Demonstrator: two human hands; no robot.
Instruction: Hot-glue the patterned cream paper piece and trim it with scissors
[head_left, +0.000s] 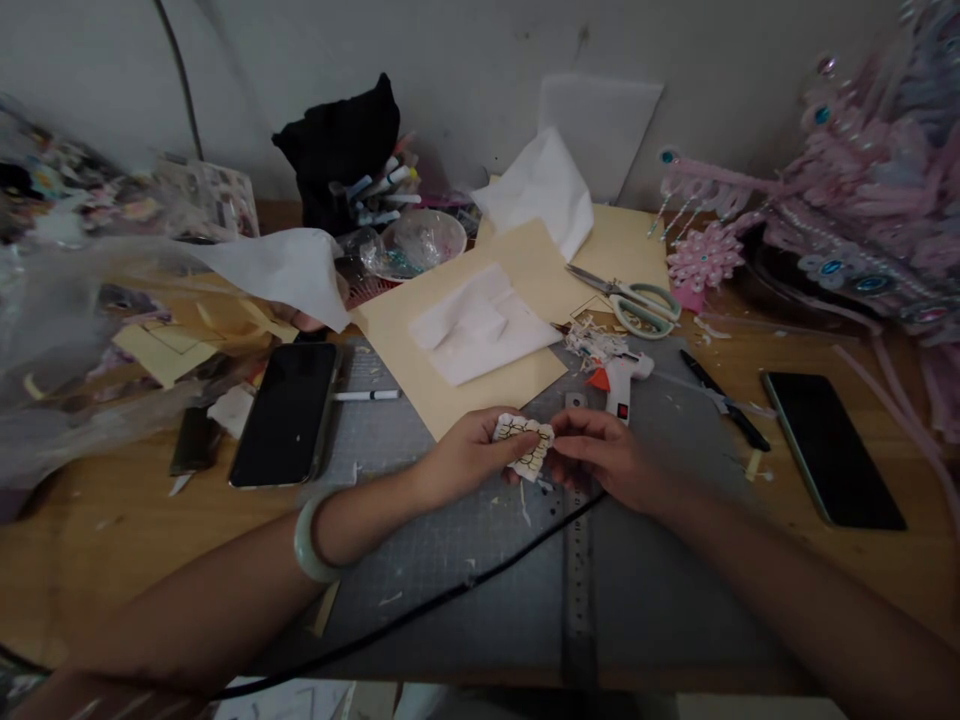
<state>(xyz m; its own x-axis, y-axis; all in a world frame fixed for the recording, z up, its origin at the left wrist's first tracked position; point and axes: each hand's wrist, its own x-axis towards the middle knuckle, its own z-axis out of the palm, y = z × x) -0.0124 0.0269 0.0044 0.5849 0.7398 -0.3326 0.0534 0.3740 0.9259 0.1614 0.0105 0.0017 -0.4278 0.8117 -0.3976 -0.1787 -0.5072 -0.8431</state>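
Well, white piece [531, 466]: held up between both hands above the gray mat [442, 535], patterned face showing, edges uneven.
Left hand [465, 452]: thumb laid across the face, fingers tucked behind, holding the piece.
Right hand [611, 455]: fingertips narrow, pinching the piece's right edge.
Room between forearms: open mat, crossed by a black cable [470, 580] and a metal ruler [577, 570].
Beyond the hands: yellow card [514, 394] close by, glue gun [619, 386] just past the right hand.
Outer sides: phones, left [285, 415] and right [834, 450].
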